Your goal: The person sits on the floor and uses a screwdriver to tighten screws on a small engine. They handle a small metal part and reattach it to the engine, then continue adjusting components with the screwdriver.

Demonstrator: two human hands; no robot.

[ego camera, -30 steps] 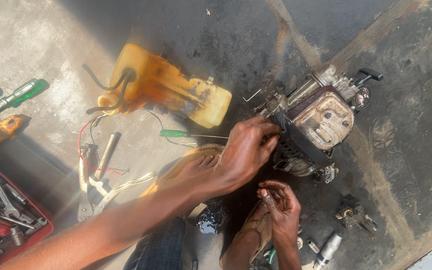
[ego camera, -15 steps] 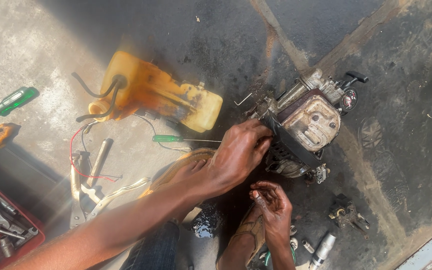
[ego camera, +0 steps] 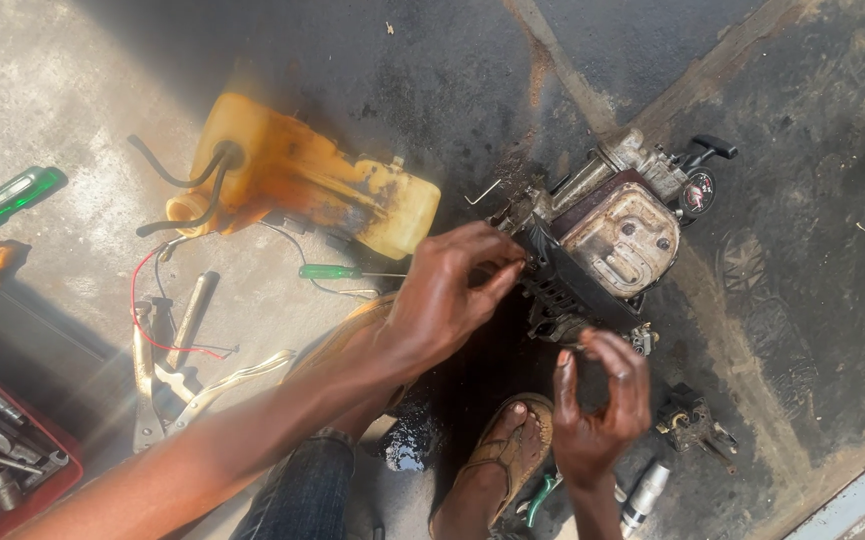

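engine: we've got a small engine (ego camera: 607,245) sitting on the stained concrete floor (ego camera: 802,260), just right of the yellow fuel tank (ego camera: 302,185)

weight: looks like solid cast metal, so we're guessing heavy and totally stiff, not something we'd nudge by accident

grip feel: grimy and probably oily, so likely slippery; the black finned side and the metal cover look like the safest spots to take hold of, not the little levers on the far side of the engine

left hand: our left hand (ego camera: 447,295) reaches across from the tank side, wrist bent, fingers (ego camera: 497,275) pinched together against the near edge of the engine; can't tell if there's a small part between them

right hand: our right hand (ego camera: 597,410) hovers just below the engine, palm up, fingers curled half open, holding nothing we can see

nearby: green screwdriver (ego camera: 337,271) lies between tank and engine, sandal (ego camera: 507,455) just below the engine
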